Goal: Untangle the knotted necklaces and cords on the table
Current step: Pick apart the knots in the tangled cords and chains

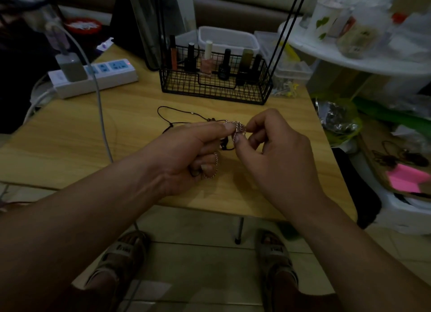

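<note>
Power comes first at the far left, where a white multi-socket power strip (93, 77) lies on the light wooden surface (70, 134) with a grey charger block (71, 67) plugged into it; a grey cable (101, 116) runs from there toward the near edge. Right of it, at the far side, stands a black wire basket (215, 78) holding upright nail polish bottles (206, 60).

Near the middle, the left hand (186, 155) pinches a thin silver chain necklace (238, 127) between thumb and forefinger, while a loop of the same chain hangs down from its curled lower fingers. A thin dark cord (177, 110) lies on the surface just beyond the hands, looping out to the far left and running back under them; whether it is knotted into the chain cannot be told.

Just right of that, the right hand (275, 155) meets the left, its thumb and forefinger pressed onto the bunched part of the chain, the other fingers curled. Both hands hold the chain slightly above the surface.

At the far right, a white round shelf (363, 62) carries blurred containers.
</note>
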The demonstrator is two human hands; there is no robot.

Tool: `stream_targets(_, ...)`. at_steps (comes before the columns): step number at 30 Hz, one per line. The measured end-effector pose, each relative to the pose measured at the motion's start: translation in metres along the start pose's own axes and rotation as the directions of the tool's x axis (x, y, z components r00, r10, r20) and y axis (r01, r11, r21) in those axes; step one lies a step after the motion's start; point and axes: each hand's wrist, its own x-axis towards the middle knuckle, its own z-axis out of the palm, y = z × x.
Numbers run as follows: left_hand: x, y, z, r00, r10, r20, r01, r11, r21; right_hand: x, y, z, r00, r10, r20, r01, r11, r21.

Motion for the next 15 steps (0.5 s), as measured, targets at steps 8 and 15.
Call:
stream_targets(8, -0.001, 0.001, -0.001, 0.999, 0.019, -0.035, -0.017, 0.998, 0.064, 0.002, 0.003, 0.0, 0.998, 0.0, 0.07, 0.002, 1.0, -0.025)
stream_targets(15, -0.004, 0.006, -0.005, 0.991, 0.087, -0.106, -0.06, 0.97, 0.234, 0.004, 0.004, -0.01, 0.993, 0.099, 0.068, -0.109, 0.977, 0.181)
